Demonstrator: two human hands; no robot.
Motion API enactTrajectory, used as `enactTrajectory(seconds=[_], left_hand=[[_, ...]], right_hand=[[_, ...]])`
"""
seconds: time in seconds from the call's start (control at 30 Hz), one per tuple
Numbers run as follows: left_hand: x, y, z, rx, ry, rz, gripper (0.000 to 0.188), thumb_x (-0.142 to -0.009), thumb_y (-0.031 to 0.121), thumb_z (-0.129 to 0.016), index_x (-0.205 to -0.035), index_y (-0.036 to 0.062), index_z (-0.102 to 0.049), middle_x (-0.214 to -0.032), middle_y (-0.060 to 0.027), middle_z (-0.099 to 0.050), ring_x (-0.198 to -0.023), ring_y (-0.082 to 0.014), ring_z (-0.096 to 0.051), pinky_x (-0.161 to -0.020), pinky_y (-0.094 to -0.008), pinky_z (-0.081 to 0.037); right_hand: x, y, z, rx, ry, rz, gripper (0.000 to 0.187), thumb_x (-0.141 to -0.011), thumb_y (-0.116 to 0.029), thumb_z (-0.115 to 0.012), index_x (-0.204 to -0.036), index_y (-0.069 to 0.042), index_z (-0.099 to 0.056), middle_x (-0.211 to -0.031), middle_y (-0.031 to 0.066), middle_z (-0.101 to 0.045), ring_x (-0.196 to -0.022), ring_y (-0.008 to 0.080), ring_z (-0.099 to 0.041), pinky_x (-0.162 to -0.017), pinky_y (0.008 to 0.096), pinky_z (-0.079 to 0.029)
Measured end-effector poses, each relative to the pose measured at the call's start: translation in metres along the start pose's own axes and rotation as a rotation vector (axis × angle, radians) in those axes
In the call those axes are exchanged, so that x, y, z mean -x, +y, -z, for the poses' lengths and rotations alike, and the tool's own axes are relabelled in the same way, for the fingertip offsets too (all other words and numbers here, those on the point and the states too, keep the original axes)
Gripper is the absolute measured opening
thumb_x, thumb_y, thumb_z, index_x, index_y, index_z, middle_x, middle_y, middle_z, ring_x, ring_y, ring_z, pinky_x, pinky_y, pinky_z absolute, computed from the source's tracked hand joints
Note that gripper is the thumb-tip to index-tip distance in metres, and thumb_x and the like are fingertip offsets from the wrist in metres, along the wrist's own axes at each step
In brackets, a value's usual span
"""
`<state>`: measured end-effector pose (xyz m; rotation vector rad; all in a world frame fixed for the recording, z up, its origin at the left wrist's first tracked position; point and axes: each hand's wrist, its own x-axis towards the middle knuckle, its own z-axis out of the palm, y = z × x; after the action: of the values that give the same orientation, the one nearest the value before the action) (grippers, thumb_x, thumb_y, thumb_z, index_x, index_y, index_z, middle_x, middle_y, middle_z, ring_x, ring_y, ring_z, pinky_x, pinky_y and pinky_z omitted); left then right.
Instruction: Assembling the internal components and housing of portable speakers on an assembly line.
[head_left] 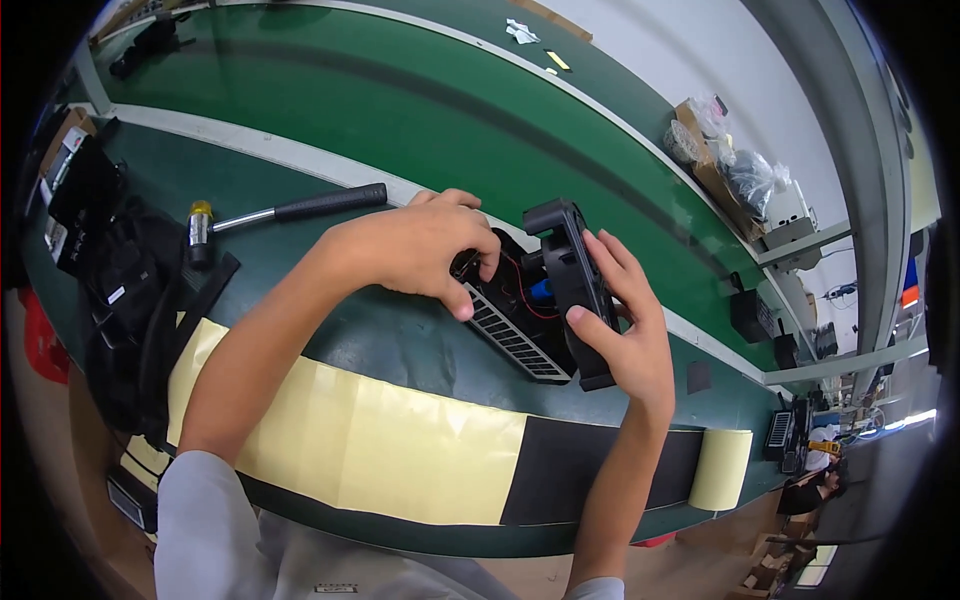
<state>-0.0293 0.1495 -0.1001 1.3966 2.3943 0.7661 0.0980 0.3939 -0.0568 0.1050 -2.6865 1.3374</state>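
Looking down from my head camera, I see my hands meeting over a green desk [400, 350]. My right hand [625, 330] grips a black plastic housing [575, 275] stood on edge, fingers curled round its rim. My left hand [415, 250] is closed, fingertips pinching inside the open black device [515, 330] with a slatted grille, beside red wires [515, 285] and a blue part [541, 290]. A hammer [285, 210] with a black handle lies on the desk just beyond my left hand. A yellow and black strip [400, 450] runs along the near edge.
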Motion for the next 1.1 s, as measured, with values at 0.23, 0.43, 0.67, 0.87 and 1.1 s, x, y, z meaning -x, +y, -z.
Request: enactTrajectory(seconds=[0.23,0.43,0.67,0.87,1.1], left_hand=[[-0.012,-0.009,-0.008,0.107,0.104,-0.015,0.015,-0.070,0.011,-0.083,-0.082,0.0104,-0.074,-0.125,-0.0021,-0.067,-0.138,-0.0345,-0.041,-0.112,-0.0465,-0.036],[-0.015,-0.015,-0.012,0.135,0.188,-0.075,0.015,-0.069,0.010,-0.083,-0.082,0.0103,-0.076,-0.127,-0.0050,-0.066,-0.133,-0.0339,-0.045,-0.109,-0.0452,-0.040],[-0.020,-0.031,-0.021,0.244,0.282,-0.064,0.015,-0.070,0.010,-0.082,-0.084,0.0097,-0.077,-0.126,-0.0087,-0.067,-0.129,-0.0307,-0.051,-0.108,-0.0427,-0.042],[-0.024,-0.033,-0.020,0.340,0.261,-0.027,0.015,-0.071,0.011,-0.083,-0.084,0.0066,-0.077,-0.122,-0.0095,-0.069,-0.125,-0.0301,-0.054,-0.106,-0.0419,-0.043],[-0.026,-0.047,-0.026,0.430,0.275,-0.051,0.021,-0.069,0.014,-0.084,-0.082,0.0009,-0.074,-0.112,-0.0128,-0.073,-0.106,-0.0336,-0.066,-0.095,-0.0385,-0.050]], right_hand=[[0.002,0.001,-0.007,0.008,-0.005,-0.051,0.066,-0.076,-0.020,-0.078,-0.139,-0.013,-0.063,-0.148,0.0235,-0.048,-0.126,0.0314,-0.057,-0.103,0.0377,-0.045],[0.002,-0.002,-0.017,0.127,0.063,-0.020,0.064,-0.075,-0.021,-0.078,-0.137,-0.015,-0.065,-0.146,0.0254,-0.050,-0.123,0.0344,-0.060,-0.100,0.0387,-0.048],[-0.003,-0.003,-0.027,0.287,0.088,0.022,0.061,-0.073,-0.021,-0.079,-0.133,-0.017,-0.068,-0.146,0.0263,-0.051,-0.121,0.0381,-0.062,-0.096,0.0416,-0.053],[-0.004,-0.006,-0.032,0.311,0.108,0.032,0.061,-0.073,-0.019,-0.080,-0.132,-0.016,-0.069,-0.145,0.0261,-0.051,-0.119,0.0388,-0.063,-0.093,0.0416,-0.054],[-0.003,-0.018,-0.039,0.279,0.085,-0.036,0.063,-0.073,-0.015,-0.077,-0.134,-0.011,-0.067,-0.147,0.0238,-0.052,-0.126,0.0322,-0.059,-0.103,0.0378,-0.047]])
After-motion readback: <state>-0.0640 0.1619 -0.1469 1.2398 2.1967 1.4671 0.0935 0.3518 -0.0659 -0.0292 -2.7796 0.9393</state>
